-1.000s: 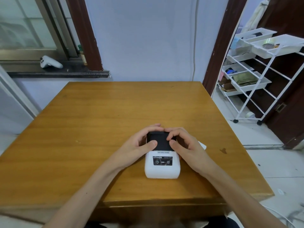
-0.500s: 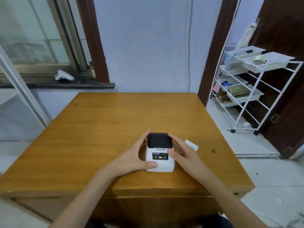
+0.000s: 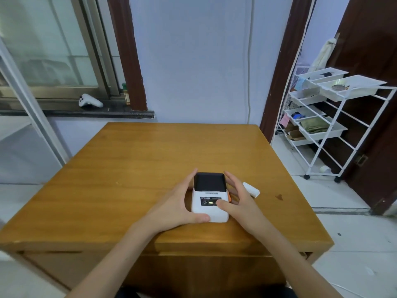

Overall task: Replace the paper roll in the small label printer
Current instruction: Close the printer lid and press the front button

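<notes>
The small label printer (image 3: 209, 195) sits on the wooden table (image 3: 150, 158), white with a black lid that is shut and a green light on its front panel. My left hand (image 3: 178, 206) cups its left side, thumb on the front lower corner. My right hand (image 3: 238, 202) flanks its right side, thumb resting on the front panel, fingers spread near the orange side button. A white paper roll (image 3: 251, 189) lies on the table just right of my right hand.
The table's front edge is close below the printer. A white wire trolley (image 3: 326, 125) with trays stands on the floor to the right. A white game controller (image 3: 90, 101) lies on the window sill at the far left.
My fingers have come off the black lid and moved down to the printer's sides. The green light is now lit. The camera has pulled back and up.
</notes>
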